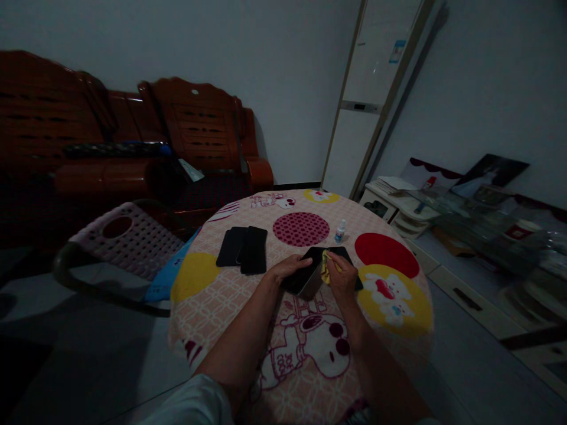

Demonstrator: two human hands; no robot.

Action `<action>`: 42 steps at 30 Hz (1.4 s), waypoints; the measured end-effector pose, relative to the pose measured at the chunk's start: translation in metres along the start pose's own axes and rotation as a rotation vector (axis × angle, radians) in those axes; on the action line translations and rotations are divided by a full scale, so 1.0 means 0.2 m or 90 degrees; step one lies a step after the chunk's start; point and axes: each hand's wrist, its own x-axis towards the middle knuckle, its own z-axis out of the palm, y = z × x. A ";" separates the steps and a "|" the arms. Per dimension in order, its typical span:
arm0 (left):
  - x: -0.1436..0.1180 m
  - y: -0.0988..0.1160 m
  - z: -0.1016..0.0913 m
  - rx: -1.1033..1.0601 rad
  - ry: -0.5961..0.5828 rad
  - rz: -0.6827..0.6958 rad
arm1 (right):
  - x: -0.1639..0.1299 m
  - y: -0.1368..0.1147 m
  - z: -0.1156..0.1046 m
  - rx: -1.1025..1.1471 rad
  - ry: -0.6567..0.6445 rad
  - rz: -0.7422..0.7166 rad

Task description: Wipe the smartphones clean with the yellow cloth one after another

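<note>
Head view, left hand: the left hand [290, 267] is closed over the near-left edge of a dark phone [305, 276], tilting it up off the bench [212, 307].
Head view, right hand: the right hand [342, 277] pinches a small yellow cloth [326, 265] against the phone's screen; fingers curled, not spread.
Where the phone is: just past the middle of the round bench, between both hands, its lower edge lifted and its far end over a second dark flat device [345, 255] that lies partly under the right hand.
Step in hand: by the look of it, wiping the phone's face with the cloth while the other hand steadies it.
Next move calls for: a firm hold at the phone's edge so it does not slip, and light, even strokes of the cloth across the glass; the raised tilt has to be held so that the cloth reaches the whole face.
Cleaning fluid: a small white dropper bottle [340, 231] stands upright beyond the hands, apart from them, near a red spot of the tablecloth.
Other phones: a stack of dark phones [243, 248] lies flat to the left, well apart from the hands.
Around the bench: a pink plastic chair [128, 236] at the left edge, a red-brown wooden sofa [133, 136] behind it.
</note>
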 end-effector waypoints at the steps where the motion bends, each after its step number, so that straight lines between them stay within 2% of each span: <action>1: 0.00 0.00 0.00 0.004 -0.008 -0.001 | 0.00 0.01 -0.01 -0.007 0.009 0.005; 8: 0.01 -0.01 0.00 0.003 -0.010 -0.008 | 0.01 0.03 -0.01 0.001 0.027 0.014; 19: 0.04 -0.02 -0.04 -0.012 0.099 0.008 | -0.05 -0.08 0.04 0.055 -0.090 -0.042; 24: 0.07 -0.03 -0.10 -0.039 0.138 0.028 | -0.09 -0.13 0.07 0.093 -0.147 -0.090; 28: 0.07 -0.03 -0.11 -0.082 0.172 0.045 | -0.12 -0.18 0.08 0.117 -0.174 -0.115; 33: 0.05 -0.02 -0.09 -0.122 0.221 0.046 | -0.12 -0.19 0.08 0.124 -0.182 -0.118; 37: 0.05 -0.02 -0.08 -0.084 0.174 0.056 | -0.10 -0.17 0.07 0.100 -0.168 -0.114; 42: 0.05 -0.02 -0.07 -0.026 0.112 0.045 | -0.05 -0.13 0.05 0.060 -0.087 -0.092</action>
